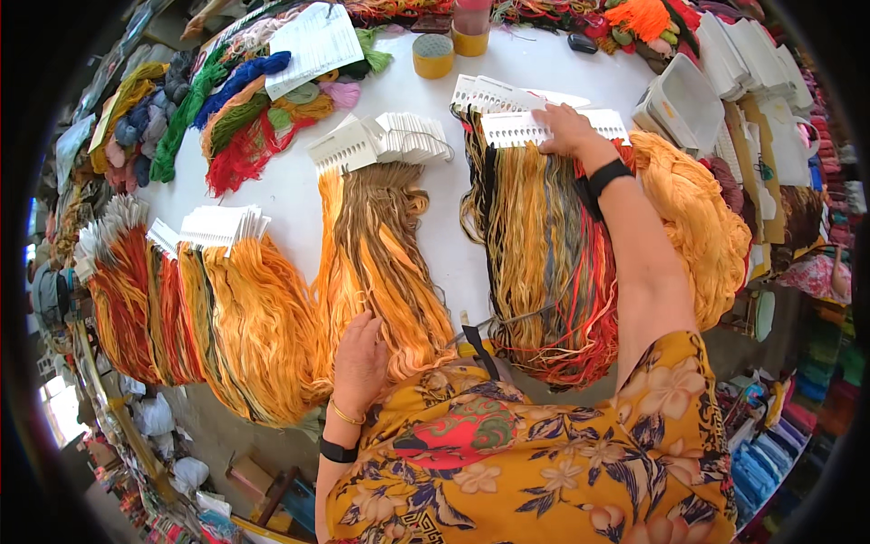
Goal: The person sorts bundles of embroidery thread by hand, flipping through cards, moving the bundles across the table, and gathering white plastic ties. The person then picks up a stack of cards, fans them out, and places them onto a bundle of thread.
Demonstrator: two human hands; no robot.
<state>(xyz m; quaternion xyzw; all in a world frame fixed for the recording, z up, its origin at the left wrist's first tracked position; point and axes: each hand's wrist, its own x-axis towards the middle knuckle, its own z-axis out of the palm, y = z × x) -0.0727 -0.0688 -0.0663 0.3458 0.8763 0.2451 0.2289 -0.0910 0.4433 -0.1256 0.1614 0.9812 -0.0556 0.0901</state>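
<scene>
My right hand [569, 129], a black band on its wrist, grips a white punched thread card [510, 130] at the back of the table. From that card and others stacked by it hang long embroidery threads [544, 245] in black, gold, grey and red. Near the table's front edge, my left hand [360, 352] has its fingers curled together on orange threads [328, 313]; a thin pale loop shows by the fingertips. Farther back, a stack of white cards [381, 139] carries these orange and brown threads. What lies under the left palm is hidden.
More carded thread bundles [245, 290] lie at the left, and a big light-orange hank [691, 222] at the right. Coloured skeins [249, 127], a paper sheet [317, 47], a yellow-sided round container [433, 56] and a clear plastic box [686, 104] stand around the back.
</scene>
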